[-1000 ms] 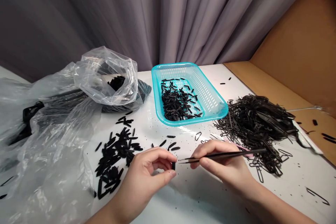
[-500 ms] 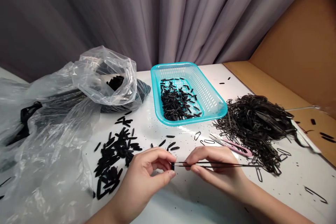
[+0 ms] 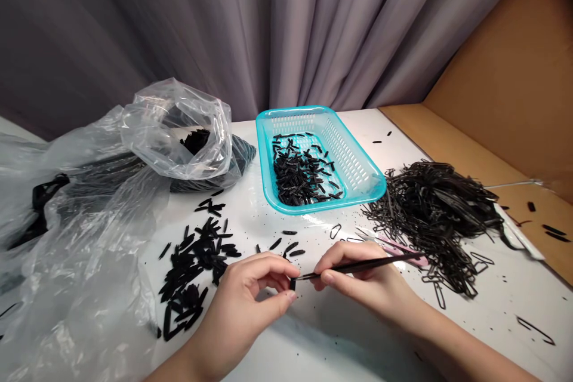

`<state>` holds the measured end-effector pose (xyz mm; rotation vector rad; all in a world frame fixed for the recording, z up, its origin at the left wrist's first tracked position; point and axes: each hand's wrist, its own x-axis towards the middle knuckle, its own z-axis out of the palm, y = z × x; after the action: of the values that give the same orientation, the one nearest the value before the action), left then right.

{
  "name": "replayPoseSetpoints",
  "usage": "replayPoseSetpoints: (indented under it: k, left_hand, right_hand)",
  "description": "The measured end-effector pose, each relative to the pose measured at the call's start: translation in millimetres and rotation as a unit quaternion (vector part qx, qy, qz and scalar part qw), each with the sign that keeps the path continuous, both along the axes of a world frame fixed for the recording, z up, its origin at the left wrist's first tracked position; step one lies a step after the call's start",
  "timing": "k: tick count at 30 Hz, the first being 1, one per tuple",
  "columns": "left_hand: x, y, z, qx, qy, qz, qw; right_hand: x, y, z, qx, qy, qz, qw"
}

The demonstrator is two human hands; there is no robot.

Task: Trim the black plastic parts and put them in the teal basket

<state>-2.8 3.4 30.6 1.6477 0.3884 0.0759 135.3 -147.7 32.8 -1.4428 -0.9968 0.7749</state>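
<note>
head view, black piece [image 3: 292,284], ends unclear

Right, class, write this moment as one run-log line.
left hand: pinching small black piece | right hand: holding tweezers, tips at piece's upper end | blue basket: black pieces inside

No readable txt, no labels, brands, nos. or signs legible

head view | from person's head | forward and down | near, over white table [image 3: 313,340] | facing curtain [image 3: 295,30]
</note>
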Motion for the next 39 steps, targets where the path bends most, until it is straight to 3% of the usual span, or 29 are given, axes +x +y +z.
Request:
replayPoseSetpoints:
  k: [7, 14, 20, 26, 31, 35, 39]
  left_hand:
    - [0, 1, 0.9, -0.006, -0.015, -0.026, 1.000]
    - [0, 2, 1.2, -0.026, -0.032, -0.022, 0.999]
    - [-1, 0, 0.6, -0.020, -0.032, -0.012, 0.999]
    - [2, 1, -5.7, -0.032, -0.016, 0.025, 0.999]
    - [2, 1, -3.1, -0.030, -0.006, 0.027, 0.999]
    - [1, 2, -3.1, -0.050, 0.011, 0.045, 0.998]
    - [1, 3, -4.6, -0.061, 0.009, 0.052, 0.997]
  right_hand:
    - [4, 7, -17.6, 0.020, 0.261, 0.028, 0.965]
    - [-2, 12, -24.6, 0.039, 0.364, 0.035, 0.930]
    - [-6, 12, -22.3, 0.039, 0.378, 0.039, 0.924]
    - [-19, 11, -21.0, 0.023, 0.412, 0.124, 0.902]
    - [-10, 7, -18.8, 0.071, 0.387, 0.072, 0.916]
    - [-3, 6, -19.5, 0.072, 0.365, 0.048, 0.927]
    - [-2, 7, -17.0, 0.061, 0.287, -0.006, 0.956]
